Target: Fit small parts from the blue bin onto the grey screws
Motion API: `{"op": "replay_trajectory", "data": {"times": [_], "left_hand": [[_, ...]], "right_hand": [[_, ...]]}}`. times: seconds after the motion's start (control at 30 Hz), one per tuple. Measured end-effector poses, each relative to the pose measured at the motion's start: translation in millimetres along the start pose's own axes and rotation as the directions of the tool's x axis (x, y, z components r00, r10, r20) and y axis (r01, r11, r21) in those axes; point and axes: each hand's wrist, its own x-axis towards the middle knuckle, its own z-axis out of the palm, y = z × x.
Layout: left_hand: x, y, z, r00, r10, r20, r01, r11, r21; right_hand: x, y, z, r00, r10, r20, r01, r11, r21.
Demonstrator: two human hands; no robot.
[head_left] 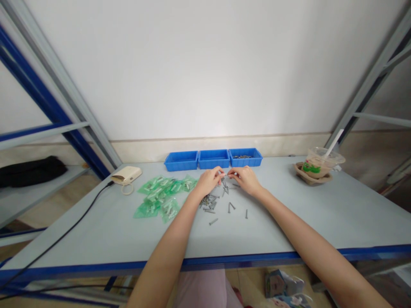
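My left hand (209,179) and my right hand (245,179) meet over the middle of a pale grey table (289,222), fingers curled into pinches. Between the fingertips is a small grey piece, too small to name for sure. Several loose grey screws (214,203) lie scattered on the table just below and between my hands. To the left of my left hand lies a heap of small green plastic bags (162,196) with pale parts inside.
Three blue bins (213,159) stand in a row behind my hands; the right one holds screws. A cream device (126,175) with a black cable (64,237) sits at left. A drink cup with a straw (319,164) stands at right. Metal shelving frames both sides.
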Motion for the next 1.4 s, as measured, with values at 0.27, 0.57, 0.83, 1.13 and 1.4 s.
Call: {"op": "replay_trajectory", "data": {"times": [0.27, 0.57, 0.83, 1.13, 1.4], "left_hand": [[0.3, 0.1, -0.1, 1.000, 0.001, -0.022, -0.001, 1.000, 0.015], [-0.6, 1.5, -0.4, 1.000, 0.006, -0.022, -0.005, 1.000, 0.026], [-0.3, 3.0, -2.7, 0.999, 0.020, -0.030, -0.019, 0.999, 0.036], [-0.7, 5.5, -2.0, 1.000, 0.011, -0.017, -0.010, 0.998, 0.060], [-1.3, 5.2, -1.6, 1.000, -0.005, -0.002, 0.005, 0.998, 0.065]], "right_hand": [[0.5, 0.3, -1.3, 0.998, 0.035, 0.046, -0.038, 0.998, 0.051], [0.5, 0.3, -1.3, 0.998, 0.019, 0.066, -0.022, 0.998, 0.054], [0.0, -1.5, -1.9, 0.999, 0.027, 0.033, -0.030, 0.997, 0.069], [0.1, 0.1, 0.6, 0.998, 0.018, 0.053, -0.018, 1.000, 0.002], [0.7, 1.5, 1.0, 0.999, 0.006, 0.052, -0.005, 1.000, -0.015]]}}
